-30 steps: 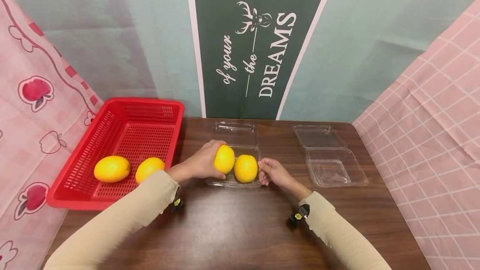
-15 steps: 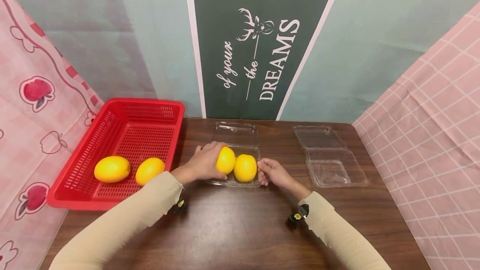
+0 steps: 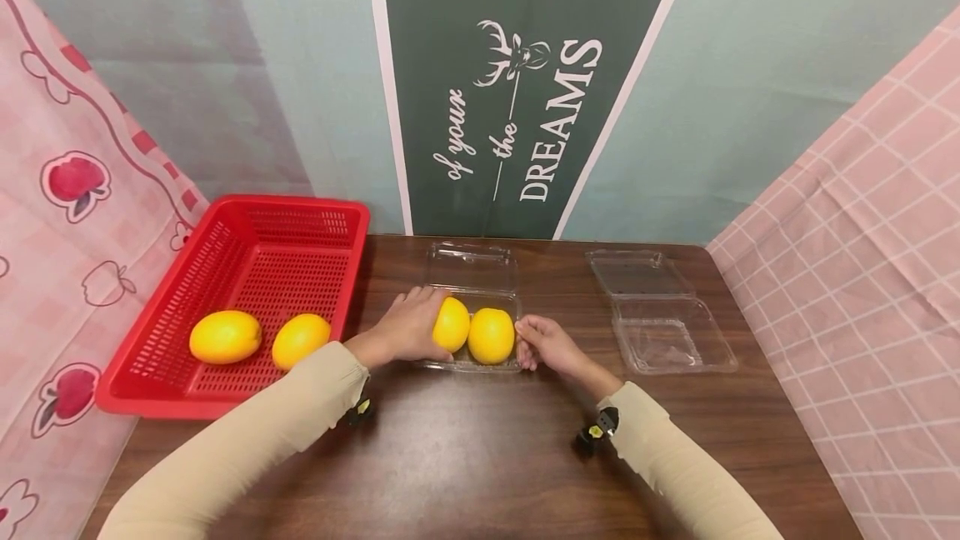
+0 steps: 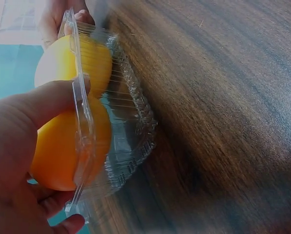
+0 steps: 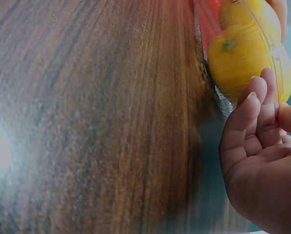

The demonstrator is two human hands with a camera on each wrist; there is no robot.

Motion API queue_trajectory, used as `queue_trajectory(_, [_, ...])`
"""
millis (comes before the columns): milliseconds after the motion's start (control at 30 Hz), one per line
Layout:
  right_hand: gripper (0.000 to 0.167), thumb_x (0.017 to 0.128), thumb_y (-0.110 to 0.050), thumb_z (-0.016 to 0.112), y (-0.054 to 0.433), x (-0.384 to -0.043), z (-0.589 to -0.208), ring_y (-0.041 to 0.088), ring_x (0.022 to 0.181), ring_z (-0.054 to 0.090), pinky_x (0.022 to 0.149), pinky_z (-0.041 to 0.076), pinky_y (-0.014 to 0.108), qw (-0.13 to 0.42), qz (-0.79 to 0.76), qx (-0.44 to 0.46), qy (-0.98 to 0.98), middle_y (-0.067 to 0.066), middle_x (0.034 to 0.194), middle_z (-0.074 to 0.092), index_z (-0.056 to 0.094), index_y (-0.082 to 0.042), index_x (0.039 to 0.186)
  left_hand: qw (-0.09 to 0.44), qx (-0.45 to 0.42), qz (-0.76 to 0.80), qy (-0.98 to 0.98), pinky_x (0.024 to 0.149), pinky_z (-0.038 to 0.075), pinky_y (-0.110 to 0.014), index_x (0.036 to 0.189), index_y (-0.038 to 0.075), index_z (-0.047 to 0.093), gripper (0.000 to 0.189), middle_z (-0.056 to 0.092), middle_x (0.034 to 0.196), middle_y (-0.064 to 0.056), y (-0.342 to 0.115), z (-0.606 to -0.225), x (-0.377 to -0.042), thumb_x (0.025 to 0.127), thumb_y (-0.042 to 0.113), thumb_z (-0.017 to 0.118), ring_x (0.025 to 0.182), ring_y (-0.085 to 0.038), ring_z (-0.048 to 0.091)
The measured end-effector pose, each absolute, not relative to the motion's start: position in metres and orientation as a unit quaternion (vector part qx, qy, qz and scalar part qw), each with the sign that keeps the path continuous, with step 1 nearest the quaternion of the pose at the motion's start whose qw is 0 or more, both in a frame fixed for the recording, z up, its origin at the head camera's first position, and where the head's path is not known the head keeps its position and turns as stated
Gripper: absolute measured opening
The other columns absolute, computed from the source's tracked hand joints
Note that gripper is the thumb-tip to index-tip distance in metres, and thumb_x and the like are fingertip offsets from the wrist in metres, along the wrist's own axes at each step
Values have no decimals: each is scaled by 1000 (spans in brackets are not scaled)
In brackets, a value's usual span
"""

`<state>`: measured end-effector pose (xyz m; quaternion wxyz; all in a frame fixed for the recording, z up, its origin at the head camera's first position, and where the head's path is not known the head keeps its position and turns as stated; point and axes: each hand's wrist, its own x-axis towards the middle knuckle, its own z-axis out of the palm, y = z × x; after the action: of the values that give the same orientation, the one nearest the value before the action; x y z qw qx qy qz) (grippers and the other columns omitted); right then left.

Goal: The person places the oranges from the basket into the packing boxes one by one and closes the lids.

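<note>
Two smooth yellow fruits sit side by side in the base of a clear plastic clamshell container [image 3: 474, 269], its lid laid back toward the wall. My left hand [image 3: 408, 326] holds the left fruit [image 3: 452, 325]; its thumb reaches over the container's front rim in the left wrist view. At the opposite side, my right hand [image 3: 546, 346] pinches the container's right rim between thumb and fingers, beside the right fruit [image 3: 491, 337]. A small green stem spot shows on the right fruit [image 5: 242, 61] in the right wrist view. The left hand's palm is partly hidden.
A red plastic basket [image 3: 348, 273] at the left holds two more yellow fruits, one [image 3: 225, 337] farther left and one [image 3: 298, 340] near the left sleeve. Another open clear clamshell [image 3: 663, 340] lies at the right on the brown wooden table [image 3: 465, 457]. Curtains hang behind and at both sides.
My left hand has shifted slightly right with its fruit, bringing it lower into the container against the other fruit. My right hand keeps its place at the rim.
</note>
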<state>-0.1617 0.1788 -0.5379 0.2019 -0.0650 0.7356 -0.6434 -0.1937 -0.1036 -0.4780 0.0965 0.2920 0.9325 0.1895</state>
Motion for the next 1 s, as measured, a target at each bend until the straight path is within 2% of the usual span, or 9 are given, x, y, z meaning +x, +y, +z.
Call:
queue_trajectory(367, [32,111,-20,42,179,-163,-537,12,53,56,50,49,22,201,-640,-60,739,4,67,61,52,6,95,93,294,150,939,100,42,-54,141,0,45,100,56,132,-19,-100,-478,-190,65,45,93,121,-37,48])
queue_trajectory(633, [32,111,-19,41,179,-163,-537,12,53,55,50,48,22,200,-641,-60,738,4,66,60,52,5,94,88,306,123,940,104,43,-53,141,0,45,101,56,135,-19,-100,-479,-193,68,52,90,123,-37,49])
queue_trajectory(833, [31,111,-16,40,178,-164,-537,11,51,54,48,47,22,201,-646,-55,734,3,65,59,51,7,94,67,324,113,937,100,43,-46,136,4,50,95,60,129,-14,-103,-484,-195,67,55,89,116,-33,46])
queue_trajectory(1000, [32,111,-15,40,177,-164,-537,11,51,54,48,46,22,202,-648,-54,732,4,65,59,51,10,95,66,324,109,937,100,43,-47,137,2,50,96,59,129,-16,-103,-484,-194,68,57,89,116,-33,46])
